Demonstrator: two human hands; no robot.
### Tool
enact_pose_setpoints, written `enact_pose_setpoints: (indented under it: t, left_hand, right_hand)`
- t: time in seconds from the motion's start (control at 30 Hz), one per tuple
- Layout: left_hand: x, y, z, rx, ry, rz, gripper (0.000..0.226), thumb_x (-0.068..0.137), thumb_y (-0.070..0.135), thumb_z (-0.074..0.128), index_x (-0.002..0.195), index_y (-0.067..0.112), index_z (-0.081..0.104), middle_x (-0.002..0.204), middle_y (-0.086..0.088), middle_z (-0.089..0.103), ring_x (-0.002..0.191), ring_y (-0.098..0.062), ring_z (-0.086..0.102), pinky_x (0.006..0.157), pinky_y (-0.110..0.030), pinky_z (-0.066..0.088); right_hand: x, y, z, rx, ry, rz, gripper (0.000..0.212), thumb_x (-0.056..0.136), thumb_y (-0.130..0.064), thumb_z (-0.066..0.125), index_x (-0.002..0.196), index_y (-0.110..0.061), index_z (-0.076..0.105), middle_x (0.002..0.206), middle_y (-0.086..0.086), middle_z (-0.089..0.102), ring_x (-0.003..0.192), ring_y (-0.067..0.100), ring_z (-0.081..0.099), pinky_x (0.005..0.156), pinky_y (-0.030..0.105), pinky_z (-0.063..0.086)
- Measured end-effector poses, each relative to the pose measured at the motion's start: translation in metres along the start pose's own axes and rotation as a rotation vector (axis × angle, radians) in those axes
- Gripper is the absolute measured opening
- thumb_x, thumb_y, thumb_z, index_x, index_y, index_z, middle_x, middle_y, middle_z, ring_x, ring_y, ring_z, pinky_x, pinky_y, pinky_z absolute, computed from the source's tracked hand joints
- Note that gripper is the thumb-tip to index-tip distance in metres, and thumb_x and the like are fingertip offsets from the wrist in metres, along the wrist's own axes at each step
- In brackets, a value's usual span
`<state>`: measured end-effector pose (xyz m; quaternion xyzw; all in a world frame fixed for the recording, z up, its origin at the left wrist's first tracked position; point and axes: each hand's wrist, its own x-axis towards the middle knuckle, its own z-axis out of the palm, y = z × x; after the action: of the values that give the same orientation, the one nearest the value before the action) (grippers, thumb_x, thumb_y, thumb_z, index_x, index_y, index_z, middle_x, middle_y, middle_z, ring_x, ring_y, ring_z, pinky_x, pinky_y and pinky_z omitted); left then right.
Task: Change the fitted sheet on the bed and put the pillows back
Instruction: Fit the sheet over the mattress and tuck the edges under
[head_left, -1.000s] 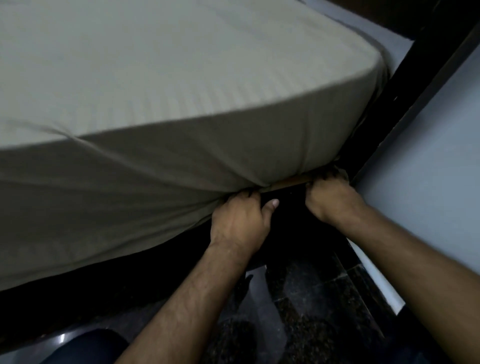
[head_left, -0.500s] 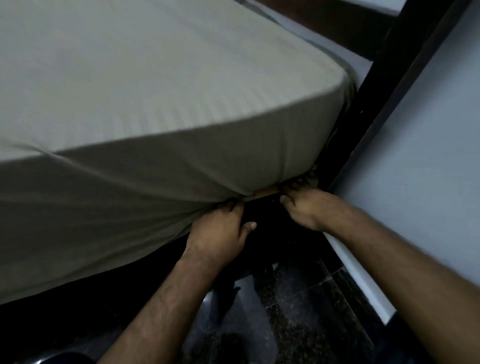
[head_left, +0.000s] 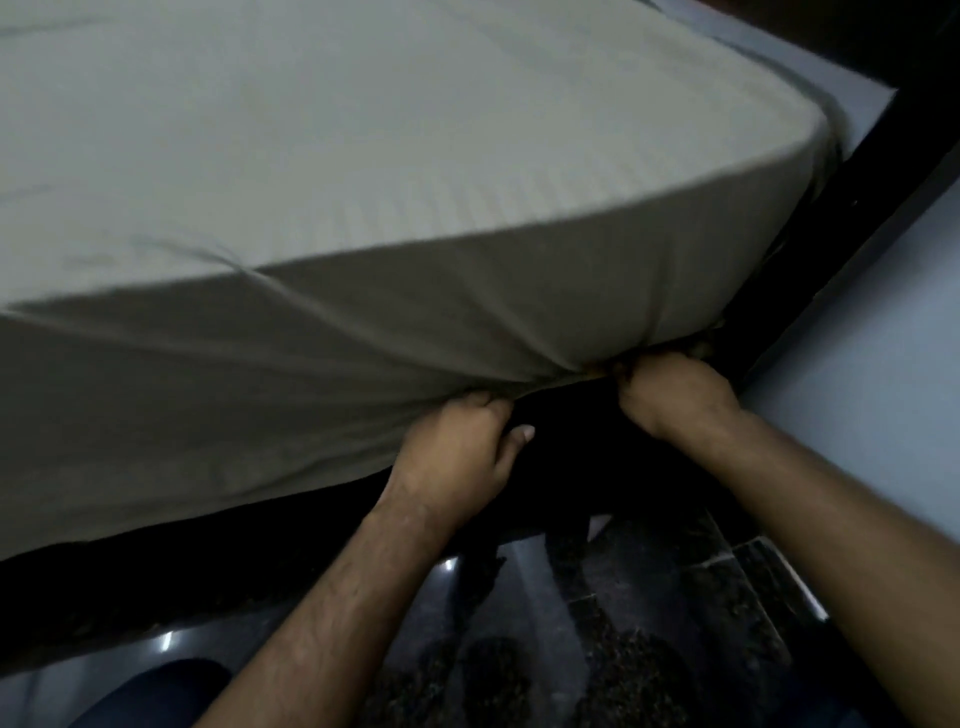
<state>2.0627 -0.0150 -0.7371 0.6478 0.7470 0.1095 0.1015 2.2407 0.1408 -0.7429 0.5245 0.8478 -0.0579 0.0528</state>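
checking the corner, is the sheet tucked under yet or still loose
Loose: both the left hand and right hand grip the sheet hem below the mattress edge.

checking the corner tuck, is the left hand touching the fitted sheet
Touching. The head view shows the left hand with its fingers curled into the fitted sheet's bottom hem.

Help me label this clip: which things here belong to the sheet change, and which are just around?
Job: fitted sheet, its lower edge held by the left hand and the right hand; dark bed frame.
Around: glossy dark floor; pale wall.
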Motion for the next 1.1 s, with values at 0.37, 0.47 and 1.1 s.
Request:
enact_pose_setpoints:
  t: [0.37, 0.47, 1.1]
  left_hand:
    - [-0.054, -0.061, -0.021, 0.213, 0.081, -0.303, 0.018, 0.085, 0.028, 0.070, 0.100, 0.020, 0.066, 0.107, -0.007, 0.064, 0.090, -0.035, 0.066, 0.065, -0.038, 0.047]
    - [-0.050, -0.067, -0.023, 0.220, 0.141, -0.287, 0.012, 0.079, 0.019, 0.075, 0.087, 0.020, 0.066, 0.090, -0.004, 0.068, 0.074, -0.034, 0.067, 0.051, -0.032, 0.039]
    - [-0.050, -0.068, 0.032, 0.195, 0.134, -0.295, 0.072, 0.103, 0.060, 0.015, 0.145, 0.016, 0.054, 0.145, -0.005, 0.058, 0.135, -0.026, 0.051, 0.121, -0.042, 0.022]
  right_hand:
    - [-0.017, -0.098, 0.034, -0.088, 0.367, -0.765, 0.034, 0.086, -0.038, 0.069, 0.115, -0.019, 0.070, 0.102, 0.003, 0.064, 0.082, 0.028, 0.062, 0.063, 0.037, 0.049]
    - [-0.011, -0.104, 0.043, -0.061, 0.413, -0.796, 0.034, 0.095, -0.045, 0.054, 0.115, -0.023, 0.072, 0.101, 0.000, 0.065, 0.085, 0.026, 0.061, 0.062, 0.035, 0.047]
    - [-0.025, -0.112, 0.030, 0.109, -0.003, -0.537, 0.051, 0.106, -0.041, 0.025, 0.151, -0.024, 0.042, 0.155, -0.003, 0.045, 0.141, 0.017, 0.040, 0.118, 0.033, 0.022]
